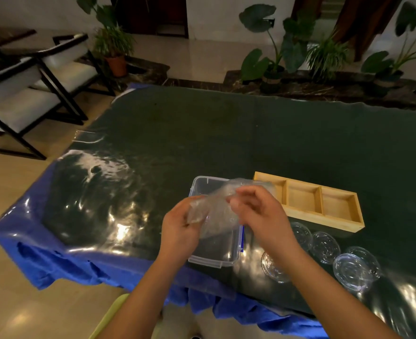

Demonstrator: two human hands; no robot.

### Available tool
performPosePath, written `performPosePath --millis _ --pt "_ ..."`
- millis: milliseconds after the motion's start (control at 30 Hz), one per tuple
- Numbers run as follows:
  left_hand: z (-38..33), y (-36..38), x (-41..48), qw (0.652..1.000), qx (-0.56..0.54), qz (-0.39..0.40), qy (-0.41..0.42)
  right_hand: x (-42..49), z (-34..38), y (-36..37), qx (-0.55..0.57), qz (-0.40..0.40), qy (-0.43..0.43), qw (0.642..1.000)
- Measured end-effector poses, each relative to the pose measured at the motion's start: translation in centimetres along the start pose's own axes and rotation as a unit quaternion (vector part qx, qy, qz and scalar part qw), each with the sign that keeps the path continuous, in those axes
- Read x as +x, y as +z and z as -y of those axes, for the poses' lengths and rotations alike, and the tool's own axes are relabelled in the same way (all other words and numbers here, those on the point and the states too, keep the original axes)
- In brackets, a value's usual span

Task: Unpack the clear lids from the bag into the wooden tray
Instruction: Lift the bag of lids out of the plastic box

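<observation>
A crumpled clear plastic bag (216,211) hangs in the air over a clear plastic box (216,255). My left hand (180,228) grips the bag's left side. My right hand (258,214) pinches its upper right edge. What the bag holds is too blurred to tell. The wooden tray (309,200) with three compartments lies to the right, and the compartments I can see are bare. Several clear round lids (355,271) lie on the table in front of the tray, near my right forearm.
The table (202,133) has a dark top under glossy clear film, with a blue cloth hanging over its near and left edges. Chairs (30,81) stand to the left. Potted plants (275,64) line the far side.
</observation>
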State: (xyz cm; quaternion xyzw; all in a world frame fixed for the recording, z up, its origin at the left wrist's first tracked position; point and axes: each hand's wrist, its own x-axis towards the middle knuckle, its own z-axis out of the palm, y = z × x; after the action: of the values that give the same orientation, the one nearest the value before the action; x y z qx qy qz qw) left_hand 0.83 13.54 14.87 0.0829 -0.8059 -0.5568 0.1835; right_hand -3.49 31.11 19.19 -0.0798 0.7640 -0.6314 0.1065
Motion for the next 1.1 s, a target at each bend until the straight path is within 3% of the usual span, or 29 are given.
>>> performPosePath --millis 33,133,200,267,333,367,433,500,600,667,733,767,833,900,933,967,1033,1100 --pt "-0.8 -0.3 0.1 1.000 -0.011 -0.008 -0.023 -0.4 0.0 -0.6 -0.107 0.007 -0.081 0.991" --pt "-2.9 -1.3 0.6 0.997 -0.072 -0.008 -0.042 -0.6 0.6 -1.1 -0.386 0.036 -0.308 0.869" --pt "-4.2 -1.8 0.9 0.997 -0.076 0.029 -0.019 0.0 1.7 -0.9 -0.436 0.015 -0.355 0.827" --pt "-5.2 -2.1 1.0 0.996 -0.049 0.071 -0.011 0.5 2.8 -0.7 -0.443 -0.003 -0.370 0.816" --pt "-5.4 -2.7 1.3 0.995 -0.032 0.098 -0.016 0.6 3.9 -0.9 -0.414 0.010 -0.356 0.837" --pt "-5.2 -3.1 1.4 0.994 -0.019 0.108 -0.022 0.7 4.4 -1.2 -0.378 0.017 -0.329 0.865" --pt "-4.8 -4.1 1.4 0.992 0.004 0.123 -0.029 1.2 5.2 -2.6 -0.248 0.014 -0.227 0.942" --pt "-4.2 -5.0 1.4 0.991 0.045 0.126 -0.003 1.6 6.1 -4.1 -0.096 0.003 -0.096 0.991" --pt "-4.1 -5.2 1.3 0.985 0.078 0.151 0.009 1.2 6.7 -5.0 -0.034 0.026 0.009 0.999" --pt "-4.4 -4.9 1.2 0.983 0.067 0.168 0.006 0.6 6.5 -5.3 -0.044 0.008 -0.002 0.999" --pt "-4.5 -4.8 1.2 0.987 0.046 0.156 0.001 -0.3 6.6 -5.8 -0.155 -0.022 -0.046 0.987" --pt "-4.6 -4.8 1.2 0.988 0.038 0.149 -0.002 -0.9 6.7 -5.6 -0.242 -0.034 -0.074 0.967" --pt "-5.0 -4.4 1.0 0.988 0.040 0.151 -0.001 -2.0 6.5 -4.2 -0.429 -0.053 -0.146 0.890" --pt "-5.4 -3.8 0.5 0.983 0.053 0.178 0.005 -1.4 5.6 -3.1 -0.516 -0.071 -0.188 0.833" --pt "-5.6 -3.7 0.3 0.980 0.060 0.192 0.008 -0.6 5.5 -3.5 -0.503 -0.074 -0.185 0.841" --pt "-5.7 -3.9 0.1 0.977 0.068 0.202 0.012 0.3 5.7 -4.4 -0.440 -0.067 -0.171 0.879" --pt "-6.0 -4.7 0.2 0.975 0.075 0.207 0.014 1.6 6.2 -7.2 -0.213 -0.028 -0.078 0.974" --pt "-6.2 -5.5 0.4 0.974 0.084 0.212 0.009 1.1 6.5 -8.7 -0.049 0.051 -0.008 0.998"
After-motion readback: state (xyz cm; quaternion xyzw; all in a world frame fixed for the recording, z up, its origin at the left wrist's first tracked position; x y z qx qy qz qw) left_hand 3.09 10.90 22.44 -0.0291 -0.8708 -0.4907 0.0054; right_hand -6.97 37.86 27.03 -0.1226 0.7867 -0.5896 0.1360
